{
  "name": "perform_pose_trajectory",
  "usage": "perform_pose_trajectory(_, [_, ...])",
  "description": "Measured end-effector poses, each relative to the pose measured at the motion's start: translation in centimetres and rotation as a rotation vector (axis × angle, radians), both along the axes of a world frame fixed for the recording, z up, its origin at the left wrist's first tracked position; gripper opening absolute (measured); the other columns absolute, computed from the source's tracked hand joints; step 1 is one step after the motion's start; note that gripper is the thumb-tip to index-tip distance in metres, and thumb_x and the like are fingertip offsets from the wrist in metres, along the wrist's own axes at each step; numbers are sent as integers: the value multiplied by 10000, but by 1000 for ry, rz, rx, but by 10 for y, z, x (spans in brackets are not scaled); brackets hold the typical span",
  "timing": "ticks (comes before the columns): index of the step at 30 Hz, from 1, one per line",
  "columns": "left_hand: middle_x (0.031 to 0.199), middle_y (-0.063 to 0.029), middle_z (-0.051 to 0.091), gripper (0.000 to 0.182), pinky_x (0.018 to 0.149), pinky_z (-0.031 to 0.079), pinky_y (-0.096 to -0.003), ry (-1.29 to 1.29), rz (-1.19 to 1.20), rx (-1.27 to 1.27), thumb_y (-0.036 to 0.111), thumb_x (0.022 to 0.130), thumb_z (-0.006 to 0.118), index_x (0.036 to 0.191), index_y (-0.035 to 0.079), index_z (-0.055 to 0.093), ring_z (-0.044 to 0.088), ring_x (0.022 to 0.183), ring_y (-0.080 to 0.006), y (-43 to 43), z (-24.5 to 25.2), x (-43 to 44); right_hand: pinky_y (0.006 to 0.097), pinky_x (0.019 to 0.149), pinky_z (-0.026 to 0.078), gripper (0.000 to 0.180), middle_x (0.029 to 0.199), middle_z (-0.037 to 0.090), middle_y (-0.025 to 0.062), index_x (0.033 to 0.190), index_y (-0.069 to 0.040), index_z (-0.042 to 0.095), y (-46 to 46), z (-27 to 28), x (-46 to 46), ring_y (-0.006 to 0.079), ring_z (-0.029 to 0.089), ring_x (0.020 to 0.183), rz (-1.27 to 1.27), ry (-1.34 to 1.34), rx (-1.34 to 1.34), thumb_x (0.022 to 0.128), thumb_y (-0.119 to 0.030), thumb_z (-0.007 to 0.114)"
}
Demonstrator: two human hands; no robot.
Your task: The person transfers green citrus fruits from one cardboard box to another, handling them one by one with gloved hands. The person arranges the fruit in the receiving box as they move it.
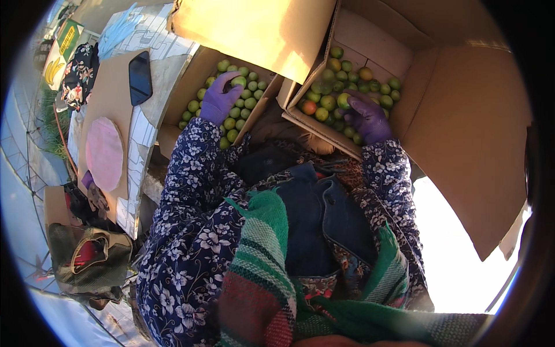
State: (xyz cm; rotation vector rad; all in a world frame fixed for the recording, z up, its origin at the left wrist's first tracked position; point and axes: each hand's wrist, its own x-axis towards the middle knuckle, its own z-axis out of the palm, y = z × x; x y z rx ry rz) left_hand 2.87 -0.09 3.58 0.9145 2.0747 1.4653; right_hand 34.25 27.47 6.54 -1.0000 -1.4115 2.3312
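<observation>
My left hand [221, 96], in a purple glove, is over the left cardboard box [260, 113], its thumb and fingers around a green tomato [238, 81]. Many small green tomatoes [250, 103] lie beneath it. Over the right cardboard box [427, 82], my right hand [366, 113], also gloved in purple, has its fingertips against a yellow-green tomato [344, 100]. Around that hand lie green, yellowish and orange tomatoes [328, 103], with a redder one [308, 107] near the box's left side. The palm side of the right hand is partly hidden.
Raised cardboard flaps [256, 30] stand between and beyond the boxes; a large flap [472, 130] spreads at the right. On the left, a board holds a smartphone [140, 78] and a pink oval piece [104, 153]. A mesh bag [89, 260] lies lower left, a banana carton [63, 54] upper left.
</observation>
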Motion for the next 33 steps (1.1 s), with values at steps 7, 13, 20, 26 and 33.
perform_pose_trajectory(7, [1225, -177, 704, 424, 937, 548, -388, 258, -119, -211, 210, 936, 735, 1337, 100, 657, 682, 1069, -309, 19, -88, -14, 273, 781, 570, 473, 1195, 705, 70, 1398, -13, 607, 5, -4, -3, 190, 716, 960, 4, -44, -19, 992, -234, 706])
perform_pose_trajectory(13, [1176, -192, 720, 355, 919, 556, -393, 150, -291, -329, 130, 970, 665, 1322, 94, 659, 703, 1038, -320, 50, -118, -26, 269, 777, 569, 463, 1199, 706, 64, 1391, -14, 612, 4, -9, -1, 189, 722, 951, -7, -55, -18, 987, -216, 713])
perform_pose_trajectory(20, [1193, -201, 715, 367, 944, 550, -428, 461, -437, -524, 213, 985, 650, 1334, 102, 649, 692, 1063, -365, 66, -125, -32, 257, 777, 553, 463, 1210, 702, 66, 1394, -12, 608, 5, -11, -3, 186, 714, 956, 20, -55, -7, 999, -237, 694])
perform_pose_trajectory(26, [1205, -197, 716, 363, 955, 544, -433, 565, -490, -704, 230, 991, 644, 1328, 97, 654, 687, 1076, -374, 77, -116, -28, 257, 779, 552, 460, 1218, 703, 65, 1398, -19, 607, 2, -3, -4, 184, 712, 966, 27, -68, 4, 1001, -234, 689])
perform_pose_trajectory(33, [1219, -194, 717, 361, 969, 537, -438, 642, -542, -871, 251, 999, 638, 1321, 90, 660, 681, 1090, -385, 90, -106, -30, 261, 805, 542, 465, 1225, 700, 52, 1403, -38, 612, -2, 2, -1, 179, 701, 995, 9, -84, 32, 1002, -264, 680])
